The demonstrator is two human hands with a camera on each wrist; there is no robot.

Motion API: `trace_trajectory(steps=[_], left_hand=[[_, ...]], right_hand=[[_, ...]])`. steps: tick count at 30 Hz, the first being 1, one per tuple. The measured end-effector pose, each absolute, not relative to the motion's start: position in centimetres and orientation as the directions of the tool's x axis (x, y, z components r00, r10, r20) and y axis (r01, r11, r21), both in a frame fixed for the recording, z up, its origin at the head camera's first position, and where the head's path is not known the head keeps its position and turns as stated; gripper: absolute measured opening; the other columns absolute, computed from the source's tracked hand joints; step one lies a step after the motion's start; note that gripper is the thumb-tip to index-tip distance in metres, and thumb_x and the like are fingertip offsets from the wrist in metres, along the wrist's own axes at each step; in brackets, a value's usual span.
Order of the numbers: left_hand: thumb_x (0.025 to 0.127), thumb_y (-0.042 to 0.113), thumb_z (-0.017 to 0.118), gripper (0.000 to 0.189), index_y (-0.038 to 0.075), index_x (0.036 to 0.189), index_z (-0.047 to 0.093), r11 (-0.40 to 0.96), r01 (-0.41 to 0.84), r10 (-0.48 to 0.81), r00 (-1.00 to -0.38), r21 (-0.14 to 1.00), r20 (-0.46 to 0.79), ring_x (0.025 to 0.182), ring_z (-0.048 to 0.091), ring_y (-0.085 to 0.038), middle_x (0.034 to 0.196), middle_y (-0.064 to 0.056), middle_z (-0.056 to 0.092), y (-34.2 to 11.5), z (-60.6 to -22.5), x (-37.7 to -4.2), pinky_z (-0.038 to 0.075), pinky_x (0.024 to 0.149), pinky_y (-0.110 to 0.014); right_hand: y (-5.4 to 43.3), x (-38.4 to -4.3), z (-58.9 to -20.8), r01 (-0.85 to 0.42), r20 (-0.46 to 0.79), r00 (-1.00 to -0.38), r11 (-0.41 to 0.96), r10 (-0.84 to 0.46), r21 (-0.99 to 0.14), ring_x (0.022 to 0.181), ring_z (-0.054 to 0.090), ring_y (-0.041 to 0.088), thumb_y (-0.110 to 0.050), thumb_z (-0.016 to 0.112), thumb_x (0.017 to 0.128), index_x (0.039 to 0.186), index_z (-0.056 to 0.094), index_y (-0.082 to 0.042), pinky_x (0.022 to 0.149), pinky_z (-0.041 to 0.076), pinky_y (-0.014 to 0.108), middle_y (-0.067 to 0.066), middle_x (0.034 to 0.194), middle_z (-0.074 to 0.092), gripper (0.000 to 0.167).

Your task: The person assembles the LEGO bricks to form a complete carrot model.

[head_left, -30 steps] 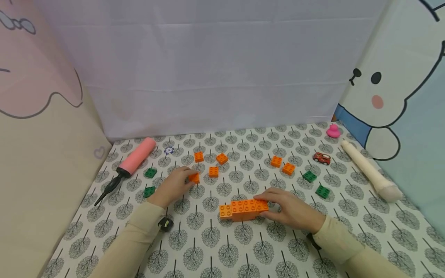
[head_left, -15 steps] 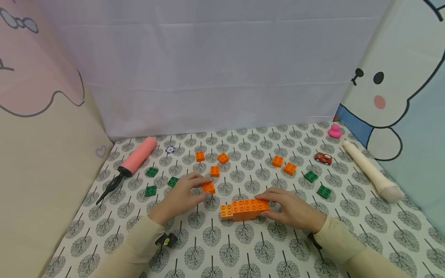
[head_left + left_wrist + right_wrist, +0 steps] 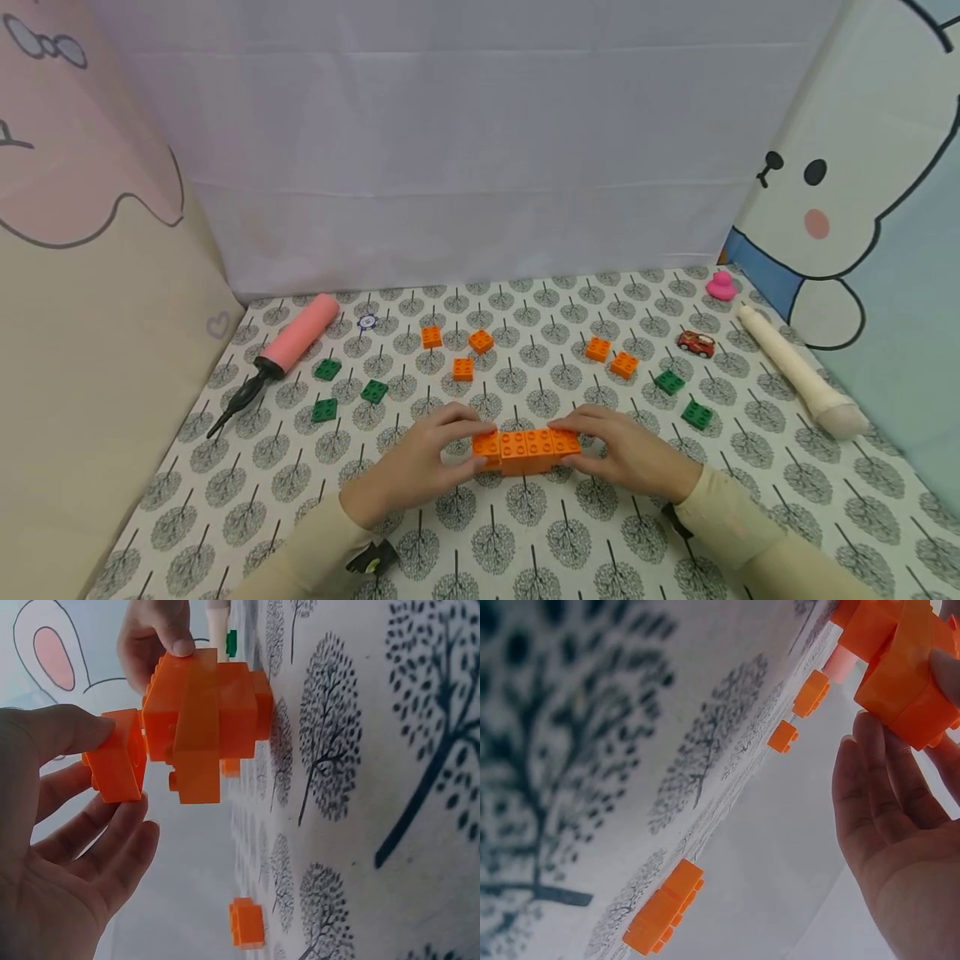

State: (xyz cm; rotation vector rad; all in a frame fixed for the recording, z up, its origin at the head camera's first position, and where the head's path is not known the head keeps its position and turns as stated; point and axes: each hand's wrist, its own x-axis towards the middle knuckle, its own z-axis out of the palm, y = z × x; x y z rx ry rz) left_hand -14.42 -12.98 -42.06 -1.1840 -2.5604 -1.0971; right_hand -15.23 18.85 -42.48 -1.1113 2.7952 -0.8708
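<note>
In the head view, my left hand (image 3: 420, 462) pinches a small orange building block (image 3: 486, 443) between thumb and fingers at the left end of a joined orange block structure (image 3: 527, 454). The left wrist view shows this block just above the structure's overhanging end, a narrow gap between them, its studs facing away from the structure. At the opposite end, my right hand (image 3: 626, 450) grips the structure with thumb and fingertips. Seen from the right wrist, the structure (image 3: 900, 682) is stepped, wider at the top, and partly cut off by the frame.
Beyond the hands lie several loose orange blocks (image 3: 462, 369) and green blocks (image 3: 374, 391). A pink hand pump (image 3: 300, 335) lies at left. On the right are a red toy car (image 3: 696, 342), a pink rubber duck (image 3: 722, 286) and a long cream-coloured tube (image 3: 795, 367).
My left hand has carried its orange block rightward and nearer, from among the loose blocks to the structure's left end, uncovering a green block. The right hand keeps its hold in place.
</note>
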Motion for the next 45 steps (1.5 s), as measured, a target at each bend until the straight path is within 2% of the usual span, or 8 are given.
trace_trajectory(steps=[10,18,23,29,34,40,45], left_hand=[[0.085,0.016,0.079,0.039,0.011,0.123,0.070,0.453,0.715,0.604,-0.685,0.532,0.407,0.110,0.060,-0.014,0.120,0.000,0.063,-12.8,-43.1,-14.3,0.054,0.096,-0.031],[0.088,0.020,0.077,0.039,0.015,0.125,0.069,0.494,0.656,0.592,-0.734,0.571,0.332,0.113,0.059,-0.012,0.122,0.004,0.062,-12.8,-43.2,-14.3,0.053,0.099,-0.033],[0.092,0.026,0.072,0.039,0.018,0.130,0.065,0.506,0.563,0.591,-0.778,0.653,0.213,0.116,0.060,-0.012,0.131,0.005,0.062,-12.9,-43.2,-14.4,0.052,0.100,-0.032],[0.094,0.030,0.068,0.042,0.018,0.134,0.061,0.447,0.432,0.601,-0.793,0.783,0.094,0.109,0.066,-0.013,0.135,0.002,0.061,-12.9,-43.4,-14.7,0.055,0.093,-0.024],[0.092,0.031,0.071,0.041,0.020,0.131,0.063,0.441,0.429,0.597,-0.796,0.788,0.099,0.104,0.066,-0.009,0.130,0.002,0.064,-13.0,-43.6,-14.8,0.054,0.092,-0.022],[0.090,0.023,0.074,0.040,0.017,0.128,0.065,0.426,0.421,0.597,-0.796,0.801,0.101,0.104,0.066,-0.009,0.127,0.001,0.065,-12.8,-43.6,-15.0,0.054,0.090,-0.020],[0.090,0.021,0.074,0.039,0.014,0.127,0.065,0.431,0.473,0.615,-0.777,0.768,0.133,0.101,0.066,-0.008,0.123,0.001,0.067,-12.8,-43.6,-15.0,0.054,0.090,-0.020]], right_hand=[[18.8,-15.2,-42.5,-0.633,0.194,-0.746,0.589,-0.637,-0.502,0.107,0.060,0.009,-0.034,0.073,0.090,0.134,0.063,-0.015,0.092,0.056,0.038,-0.007,0.121,0.063,0.049],[18.7,-15.2,-42.4,-0.620,0.174,-0.753,0.595,-0.635,-0.512,0.106,0.060,0.009,-0.035,0.074,0.090,0.134,0.063,-0.017,0.092,0.056,0.038,-0.007,0.122,0.063,0.049],[18.7,-15.2,-42.2,-0.614,0.165,-0.757,0.601,-0.632,-0.511,0.106,0.060,0.008,-0.034,0.074,0.090,0.135,0.063,-0.017,0.092,0.056,0.037,-0.007,0.122,0.062,0.049],[18.7,-15.1,-42.1,-0.608,0.160,-0.760,0.604,-0.630,-0.515,0.106,0.059,0.008,-0.033,0.074,0.090,0.135,0.063,-0.018,0.092,0.056,0.037,-0.007,0.122,0.062,0.049],[18.8,-15.1,-42.1,-0.603,0.157,-0.763,0.604,-0.627,-0.522,0.107,0.059,0.008,-0.033,0.073,0.090,0.135,0.062,-0.018,0.092,0.056,0.037,-0.007,0.122,0.062,0.049],[18.8,-15.1,-42.2,-0.608,0.166,-0.760,0.597,-0.629,-0.524,0.107,0.060,0.009,-0.032,0.074,0.090,0.135,0.062,-0.017,0.092,0.056,0.038,-0.007,0.123,0.063,0.049],[18.8,-15.1,-42.3,-0.610,0.168,-0.759,0.596,-0.629,-0.523,0.107,0.060,0.009,-0.033,0.073,0.090,0.135,0.062,-0.017,0.092,0.056,0.038,-0.007,0.123,0.063,0.049]])
